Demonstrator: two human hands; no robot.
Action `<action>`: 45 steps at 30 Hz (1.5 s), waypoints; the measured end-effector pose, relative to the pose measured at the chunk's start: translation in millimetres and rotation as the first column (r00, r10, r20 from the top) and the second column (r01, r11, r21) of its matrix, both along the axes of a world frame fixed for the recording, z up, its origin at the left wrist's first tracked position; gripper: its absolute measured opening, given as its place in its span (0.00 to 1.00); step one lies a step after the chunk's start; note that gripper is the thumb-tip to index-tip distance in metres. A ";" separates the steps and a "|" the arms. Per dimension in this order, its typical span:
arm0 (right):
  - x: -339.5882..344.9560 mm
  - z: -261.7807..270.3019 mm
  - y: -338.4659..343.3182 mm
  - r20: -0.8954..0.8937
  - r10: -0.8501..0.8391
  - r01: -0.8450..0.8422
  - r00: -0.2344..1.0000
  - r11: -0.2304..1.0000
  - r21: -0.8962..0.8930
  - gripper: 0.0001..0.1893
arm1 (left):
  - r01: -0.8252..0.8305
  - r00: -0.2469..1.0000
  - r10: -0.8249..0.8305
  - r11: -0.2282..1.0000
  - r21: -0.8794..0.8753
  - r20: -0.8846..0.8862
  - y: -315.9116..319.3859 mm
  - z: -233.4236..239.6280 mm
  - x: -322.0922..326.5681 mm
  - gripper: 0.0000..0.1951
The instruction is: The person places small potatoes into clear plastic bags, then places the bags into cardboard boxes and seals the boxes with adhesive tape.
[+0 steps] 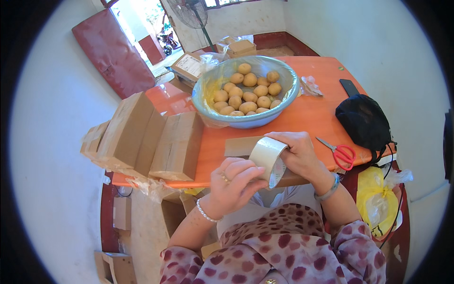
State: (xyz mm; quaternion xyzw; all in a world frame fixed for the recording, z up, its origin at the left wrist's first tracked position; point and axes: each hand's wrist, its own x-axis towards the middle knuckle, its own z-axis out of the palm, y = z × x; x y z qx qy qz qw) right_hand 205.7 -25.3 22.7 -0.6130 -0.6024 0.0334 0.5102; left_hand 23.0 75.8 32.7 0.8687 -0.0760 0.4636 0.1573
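A wide roll of clear packing tape [266, 158] is held up in front of me, over the near edge of the orange table. My right hand [300, 153] grips its far right side, thumb inside the core. The fingertips of my left hand [237, 183] pinch the roll's lower left edge. Behind and below the roll is a cardboard box [241, 146], mostly hidden by the roll and my hands. Beyond it stands a blue basin [244, 122], lined with clear plastic and holding several potatoes [249, 96].
Taped cardboard boxes [177, 145] stand at the left of the orange table [312, 113]. Red-handled scissors [342, 156], a black mesh bag [363, 120] and a dark phone [349, 87] lie to the right. A yellow plastic bag [376, 202] sits below the table's right edge.
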 end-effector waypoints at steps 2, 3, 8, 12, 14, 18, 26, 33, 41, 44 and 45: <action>-0.4 0.4 -0.2 0.007 -0.006 0.006 1.000 1.000 -0.002 0.18 | -0.012 1.000 0.012 1.000 0.017 0.004 -1.2 -3.6 -0.2 0.21; -0.3 0.6 -0.1 0.012 -0.010 0.010 1.000 1.000 -0.001 0.18 | -0.018 1.000 0.018 0.999 0.027 0.006 -1.7 -5.6 0.1 0.22; -0.8 0.8 -0.8 0.009 -0.015 0.016 1.000 0.999 -0.028 0.19 | -0.019 0.998 0.020 1.000 -0.024 0.055 -5.3 -11.5 0.2 0.20; 0.3 -1.1 -0.2 0.020 -0.021 0.021 1.000 0.999 -0.026 0.19 | -0.004 0.997 0.006 1.000 -0.031 0.079 -5.7 -12.4 0.2 0.17; 0.2 -0.7 -0.1 0.018 -0.021 0.021 1.000 0.999 -0.037 0.19 | -0.003 0.996 0.006 0.999 -0.038 0.085 -6.1 -13.2 0.4 0.17; -0.4 0.9 -0.6 0.025 -0.019 0.020 1.000 0.999 -0.037 0.18 | 0.022 0.997 -0.022 1.000 0.000 0.075 -2.9 -14.8 0.0 0.17; 0.1 0.2 0.9 0.015 -0.017 0.017 1.000 1.000 -0.013 0.18 | -0.033 0.999 0.034 0.998 -0.044 0.020 -9.8 -7.7 -0.4 0.18; -0.4 -0.3 0.5 0.021 -0.018 0.018 1.000 1.000 0.002 0.18 | 0.012 0.999 -0.009 0.997 -0.074 0.042 -6.9 -10.8 0.3 0.15; -0.2 -0.1 0.1 0.024 -0.029 0.030 0.999 0.999 -0.031 0.18 | -0.001 1.000 0.005 0.987 -0.162 0.027 -9.2 -8.1 0.1 0.17; 0.3 -0.7 0.9 0.029 -0.026 0.026 0.999 1.000 -0.017 0.19 | -0.027 1.000 0.028 0.994 -0.108 0.012 -7.0 -8.7 -2.1 0.20; 0.0 -0.1 0.7 0.031 -0.022 0.022 0.999 1.000 -0.018 0.19 | -0.030 1.000 0.030 0.997 -0.070 0.004 -5.3 -10.5 -3.0 0.21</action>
